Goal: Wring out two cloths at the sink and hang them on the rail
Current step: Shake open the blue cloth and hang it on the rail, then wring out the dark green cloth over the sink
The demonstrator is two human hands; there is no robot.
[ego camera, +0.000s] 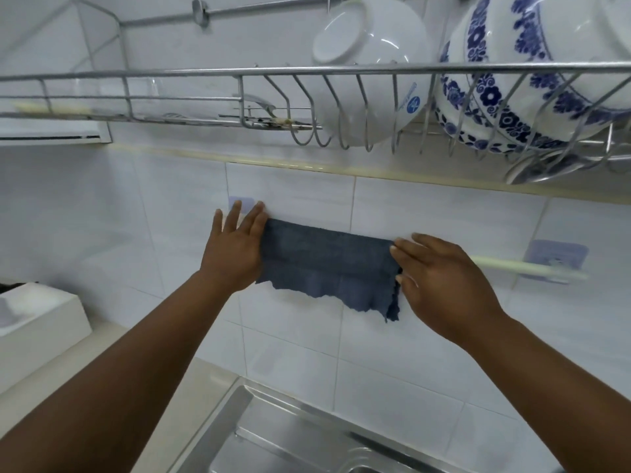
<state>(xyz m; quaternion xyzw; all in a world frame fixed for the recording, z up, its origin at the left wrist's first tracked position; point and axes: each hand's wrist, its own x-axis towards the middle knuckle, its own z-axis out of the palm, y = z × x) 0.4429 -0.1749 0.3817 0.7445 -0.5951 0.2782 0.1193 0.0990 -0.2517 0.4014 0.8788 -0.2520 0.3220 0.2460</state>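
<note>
A dark blue cloth (327,268) hangs folded over a pale rail (519,266) fixed to the white tiled wall by two clear adhesive mounts. My left hand (235,247) lies flat against the cloth's left edge, fingers spread and pointing up. At the cloth's right edge my right hand (440,281) rests with its fingers on the fabric. Whether either hand pinches the cloth is hard to tell. Only one cloth is in view. The steel sink (307,435) lies below.
A wire dish rack (307,71) hangs overhead with a white bowl (372,63) and blue-patterned bowls (519,80). A white box (37,322) sits on the counter at left. The right rail mount (556,257) sticks to the tiles.
</note>
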